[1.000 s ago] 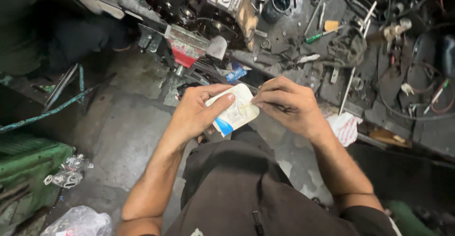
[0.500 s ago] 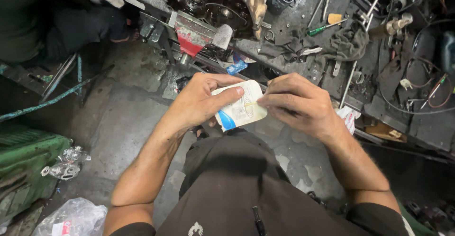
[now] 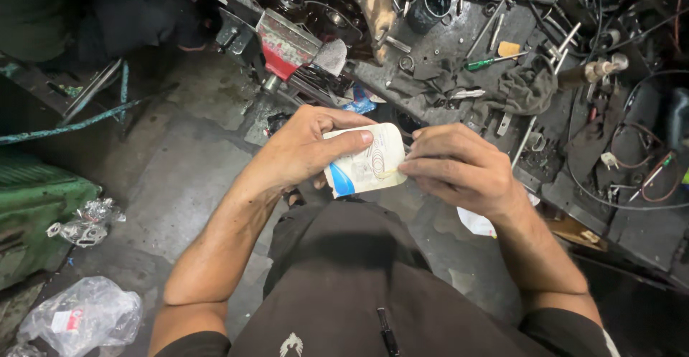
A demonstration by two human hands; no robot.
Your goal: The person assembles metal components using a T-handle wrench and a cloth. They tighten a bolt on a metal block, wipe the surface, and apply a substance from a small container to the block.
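Holding a small white packet (image 3: 366,162) with a blue corner, both hands meet at chest height above the person's dark-clothed lap. Left hand (image 3: 305,149) wraps the packet from the left, thumb laid across its face, fingers curled behind: a firm grasp. Right hand (image 3: 459,170) is clenched at the packet's right edge, fingertips (image 3: 410,167) pinching that edge. Packet is held in the air, tilted, clear of the floor and of the counter (image 3: 466,41) beyond it. Counter is dark and greasy, crowded with tools: a green-handled screwdriver (image 3: 489,61), a grey rag (image 3: 527,90), a dark cup (image 3: 433,4), loose wires (image 3: 646,177) at the right. A red vise (image 3: 287,41) sits at the counter's near edge, just past the left hand. On the concrete floor at lower left lie a clear plastic bag (image 3: 82,317) and a crumpled foil scrap (image 3: 85,222), well apart from the hands. A green metal box (image 3: 32,213) stands at the far left
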